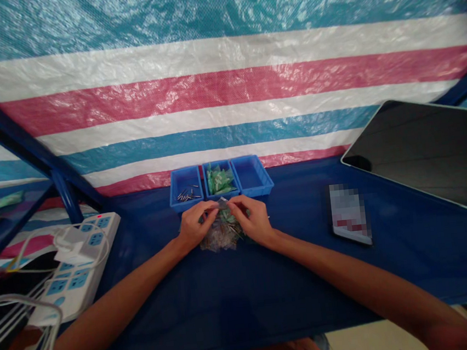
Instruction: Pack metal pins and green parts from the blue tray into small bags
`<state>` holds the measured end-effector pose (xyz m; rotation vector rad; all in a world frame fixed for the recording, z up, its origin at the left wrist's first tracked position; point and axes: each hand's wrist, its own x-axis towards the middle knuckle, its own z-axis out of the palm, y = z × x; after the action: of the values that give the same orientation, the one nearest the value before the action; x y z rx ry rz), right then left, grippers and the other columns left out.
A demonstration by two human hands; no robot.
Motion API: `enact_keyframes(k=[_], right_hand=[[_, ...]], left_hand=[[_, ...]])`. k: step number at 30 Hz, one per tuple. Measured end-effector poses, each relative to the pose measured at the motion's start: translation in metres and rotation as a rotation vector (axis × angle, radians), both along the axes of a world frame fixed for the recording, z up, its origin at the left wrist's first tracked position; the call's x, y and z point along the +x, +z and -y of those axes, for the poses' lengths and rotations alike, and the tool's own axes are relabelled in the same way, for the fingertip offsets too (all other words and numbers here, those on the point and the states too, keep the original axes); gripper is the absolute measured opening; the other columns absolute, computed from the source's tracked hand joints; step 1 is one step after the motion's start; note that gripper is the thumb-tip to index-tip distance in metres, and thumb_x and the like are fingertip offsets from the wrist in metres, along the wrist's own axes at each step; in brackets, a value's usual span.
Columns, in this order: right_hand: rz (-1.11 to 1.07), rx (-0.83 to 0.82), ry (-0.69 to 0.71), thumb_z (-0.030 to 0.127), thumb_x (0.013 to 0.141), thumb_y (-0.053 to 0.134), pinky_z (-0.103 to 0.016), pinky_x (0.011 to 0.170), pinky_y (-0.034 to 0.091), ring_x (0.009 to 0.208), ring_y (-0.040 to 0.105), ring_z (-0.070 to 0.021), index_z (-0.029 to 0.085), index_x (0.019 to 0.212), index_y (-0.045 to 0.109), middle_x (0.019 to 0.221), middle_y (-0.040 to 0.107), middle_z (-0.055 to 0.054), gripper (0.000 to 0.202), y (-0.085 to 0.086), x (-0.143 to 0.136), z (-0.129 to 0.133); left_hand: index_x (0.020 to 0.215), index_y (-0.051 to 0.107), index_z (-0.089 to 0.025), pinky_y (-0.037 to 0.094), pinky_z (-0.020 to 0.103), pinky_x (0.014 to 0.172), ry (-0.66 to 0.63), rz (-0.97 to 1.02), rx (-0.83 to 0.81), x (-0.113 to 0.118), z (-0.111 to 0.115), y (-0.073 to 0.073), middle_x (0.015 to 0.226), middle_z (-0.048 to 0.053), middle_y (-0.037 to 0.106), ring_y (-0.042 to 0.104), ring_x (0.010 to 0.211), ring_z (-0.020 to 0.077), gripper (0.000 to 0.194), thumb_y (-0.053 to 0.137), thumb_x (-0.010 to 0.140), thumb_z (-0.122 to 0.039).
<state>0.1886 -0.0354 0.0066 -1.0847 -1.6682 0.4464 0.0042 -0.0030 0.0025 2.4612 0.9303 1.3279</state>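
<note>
Under left hand (194, 223) and right hand (255, 219): blue table (230, 307).
Beyond both: three blue bins (253, 174), striped sheeting (217, 88).
Fingertips: both hands pinched on small clear plastic piece (222, 200) between them.
Just below hands: heap of clear packets (222, 239).
Right of right hand: phone (349, 213).

We could read no words, brands, numbers or signs anywhere. On the phone (349, 208), the screen was broken into coarse grey blocks with a reddish patch low down, so whatever it displayed was illegible to us. We found the dark screen (429, 150) blank of anything legible. On the power strip (110, 226) and the white plug (71, 244), any markings were too small to tell. Nor could we decipher print on the clear packets (219, 239) or green packets (220, 179).
</note>
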Motion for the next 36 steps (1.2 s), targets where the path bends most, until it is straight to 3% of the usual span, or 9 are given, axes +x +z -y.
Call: enact_keyframes(k=[6, 12, 19, 26, 36], right_hand=[[0.046, -0.053, -0.017, 0.026, 0.086, 0.048, -0.024, 0.052, 0.035, 0.050, 0.048, -0.0113, 0.018, 0.075, 0.060, 0.057, 0.054, 0.003, 0.018, -0.001, 0.007, -0.007], [0.115, -0.031, 0.066, 0.016, 0.076, 0.048, -0.024, 0.052, 0.032, 0.048, 0.045, -0.0105, 0.017, 0.065, 0.056, 0.053, 0.048, 0.004, 0.014, -0.011, 0.011, -0.009], [0.070, -0.027, 0.066, 0.022, 0.086, 0.043, -0.023, 0.056, 0.036, 0.055, 0.050, -0.0120, 0.017, 0.079, 0.060, 0.063, 0.057, 0.001, 0.019, -0.009, 0.005, -0.005], [0.040, -0.030, 0.010, 0.024, 0.089, 0.045, -0.024, 0.058, 0.038, 0.058, 0.054, -0.0131, 0.017, 0.088, 0.062, 0.069, 0.062, 0.000, 0.019, -0.008, 0.004, -0.005], [-0.014, -0.033, 0.036, 0.028, 0.091, 0.045, -0.025, 0.063, 0.042, 0.065, 0.056, -0.0143, 0.017, 0.092, 0.061, 0.076, 0.062, -0.002, 0.019, -0.014, 0.004, -0.007]], left_hand=[[0.101, 0.063, -0.016, 0.049, 0.022, 0.059, -0.038, -0.029, 0.001, 0.000, 0.000, 0.000, 0.083, 0.005, 0.068, 0.058, 0.061, 0.0099, 0.018, 0.055, 0.087, -0.025], [0.093, 0.064, -0.017, 0.049, 0.022, 0.061, -0.058, -0.049, -0.007, 0.000, 0.000, 0.000, 0.084, 0.005, 0.068, 0.059, 0.062, 0.0102, 0.013, 0.055, 0.087, -0.024], [0.092, 0.063, -0.015, 0.049, 0.019, 0.062, 0.019, -0.011, -0.004, 0.000, 0.001, 0.000, 0.075, 0.002, 0.067, 0.060, 0.062, 0.0092, 0.012, 0.055, 0.087, -0.022], [0.099, 0.062, -0.015, 0.050, 0.018, 0.061, 0.030, 0.009, 0.023, 0.001, 0.002, 0.001, 0.085, 0.004, 0.070, 0.063, 0.064, 0.0086, 0.017, 0.057, 0.086, -0.025], [0.108, 0.060, -0.015, 0.052, 0.019, 0.060, 0.016, -0.032, 0.056, 0.000, -0.002, -0.006, 0.089, 0.004, 0.071, 0.063, 0.061, 0.0089, 0.027, 0.061, 0.085, -0.029]])
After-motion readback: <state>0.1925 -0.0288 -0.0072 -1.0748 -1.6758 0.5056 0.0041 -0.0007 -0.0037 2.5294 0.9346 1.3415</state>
